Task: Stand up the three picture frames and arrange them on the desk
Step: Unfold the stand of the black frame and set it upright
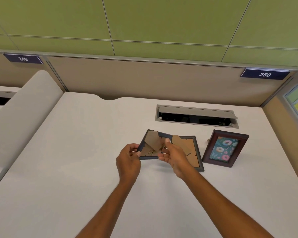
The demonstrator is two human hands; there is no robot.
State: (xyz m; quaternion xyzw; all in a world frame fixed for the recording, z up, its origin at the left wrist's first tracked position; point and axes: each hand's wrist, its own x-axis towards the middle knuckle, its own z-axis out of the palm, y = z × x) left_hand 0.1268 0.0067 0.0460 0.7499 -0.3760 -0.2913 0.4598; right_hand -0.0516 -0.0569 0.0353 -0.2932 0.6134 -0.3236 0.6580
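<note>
1. Nearest the camera, two bare forearms reach in from the bottom edge over the white desk (58, 169), converging toward the middle.

2. The left hand (128, 160) is pinched closed on the lower left corner of a dark-edged frame (149, 158), fingers curled over the edge, thumb on the near side.

3. The right hand (175, 158) grips the same frame at its right side, thumb up against the brown backing, fingers wrapped underneath. Both hands hold it, and it is lifted off the desk, back side toward the camera.

4. On that back, the cardboard stand flap (152, 141) is swung out from the backing board. Small metal clips show near the lower edge.

5. Just behind and to the right, a second frame (191, 152) lies face down on the desk, brown backing up, partly hidden by the right hand and the held frame.

6. Right of that, close beside it but apart, the third frame (224, 148), dark reddish-brown, stands up on its own, leaning back, showing a doughnut print on teal.

7. Further back, an open cable hatch (196, 115) is set into the desk, grey lid tipped up.

8. At the rear runs a beige partition (144, 79) with number plates reading 249 (23, 58) and 250 (264, 74), green panels above.
</note>
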